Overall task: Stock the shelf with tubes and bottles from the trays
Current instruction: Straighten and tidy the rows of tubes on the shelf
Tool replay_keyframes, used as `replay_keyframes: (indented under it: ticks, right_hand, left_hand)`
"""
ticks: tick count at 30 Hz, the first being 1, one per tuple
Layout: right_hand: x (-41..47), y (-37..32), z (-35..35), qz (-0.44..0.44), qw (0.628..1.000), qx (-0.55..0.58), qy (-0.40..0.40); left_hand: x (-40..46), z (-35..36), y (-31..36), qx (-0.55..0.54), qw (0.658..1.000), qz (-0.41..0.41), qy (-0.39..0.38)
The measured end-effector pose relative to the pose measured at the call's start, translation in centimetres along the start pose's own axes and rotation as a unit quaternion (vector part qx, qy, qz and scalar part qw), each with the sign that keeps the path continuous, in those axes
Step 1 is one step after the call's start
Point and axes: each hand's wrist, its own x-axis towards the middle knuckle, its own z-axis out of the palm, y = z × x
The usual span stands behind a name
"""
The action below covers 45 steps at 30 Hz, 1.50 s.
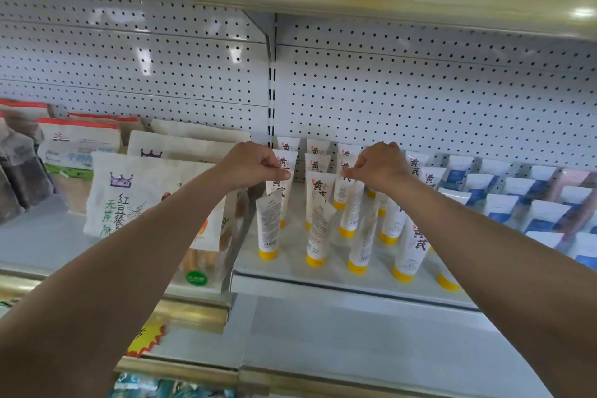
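both hands worked the white shelf: left hand and right hand each pinched a white yellow-capped tube's crimped top, likely to seat it cap-down in its row.

Retail shop aisle. Metal shelf with pegboard back panel; rows of identical tubes facing out, snack bags alongside, starburst price sticker on lower edge.
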Motion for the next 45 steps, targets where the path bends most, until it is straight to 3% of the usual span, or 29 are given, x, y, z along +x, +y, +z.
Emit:
replay_keyframes:
  ticks: [14, 29, 45]
  right_hand:
    - [1.2, 0.6, 1.9, 0.022, 0.996, -0.088, 0.001]
    - [0.0, 0.5, 1.0, 0.037, 0.997, -0.065, -0.002]
    - [0.1, 0.6, 1.3, -0.005, 0.989, -0.143, 0.020]
  left_hand:
    - [-2.9, -0.2, -1.2, -0.069, 0.990, 0.028, -0.118]
    - [-3.5, -0.3, -1.4, -0.069, 0.993, 0.012, -0.097]
    - [-5.0, 0.0, -1.5, 0.029, 0.999, 0.036, -0.027]
